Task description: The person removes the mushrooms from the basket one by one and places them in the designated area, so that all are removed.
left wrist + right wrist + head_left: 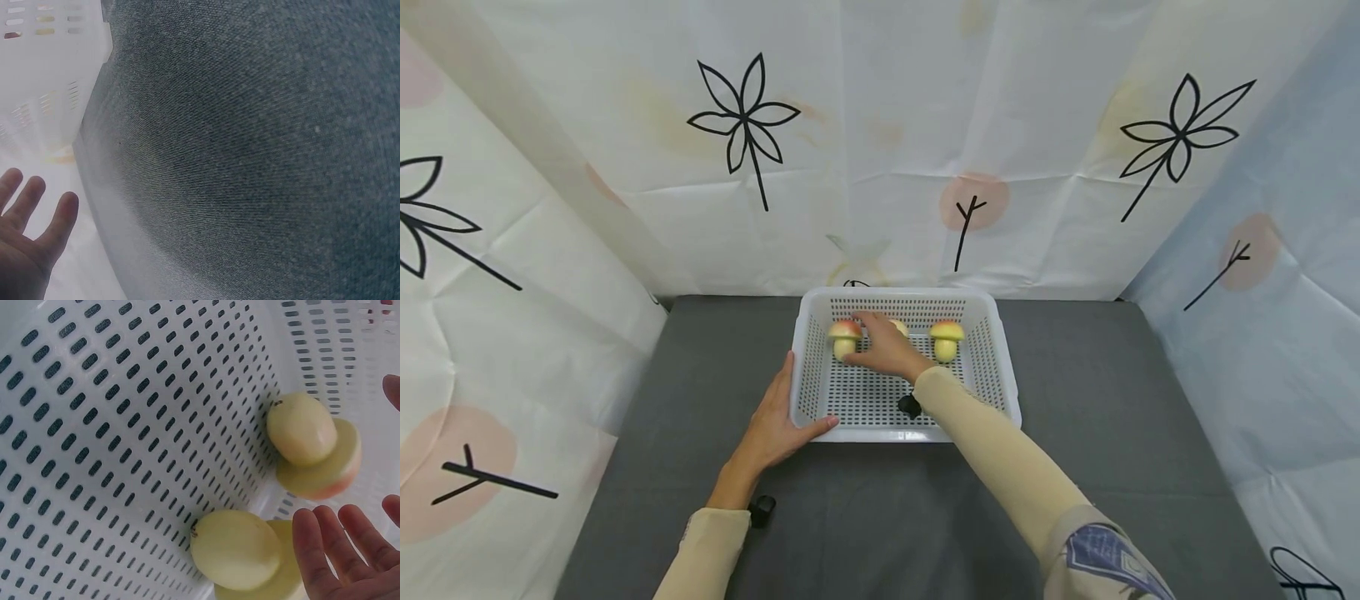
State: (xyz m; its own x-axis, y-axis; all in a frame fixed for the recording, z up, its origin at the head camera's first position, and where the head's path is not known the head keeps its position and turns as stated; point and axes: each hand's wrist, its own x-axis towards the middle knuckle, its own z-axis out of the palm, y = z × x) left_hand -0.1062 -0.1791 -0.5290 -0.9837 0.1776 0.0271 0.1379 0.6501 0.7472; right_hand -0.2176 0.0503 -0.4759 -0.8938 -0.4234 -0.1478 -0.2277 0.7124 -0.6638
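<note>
Three mushroom-shaped toys with pale stems and yellow-red caps are in a white plastic basket (871,434). In the head view, the left toy mushroom (845,348) lies beside the fingertips of my right hand (889,348), which reaches over the basket with extended fingers. The middle toy mushroom (898,327) is mostly hidden behind that hand, and the right toy mushroom (946,342) lies apart from it. My left hand (775,425) is at the basket's near left corner, fingers straight along the outer side and thumb at the front rim. The left wrist view shows spread fingers (60,222) beside the wall.
The basket stands on a dark grey cloth-covered table (880,525), close to the back edge. White printed curtains (880,142) enclose the table at the back and both sides. Small black wrist cameras sit at the left wrist (762,510) and right wrist (909,406).
</note>
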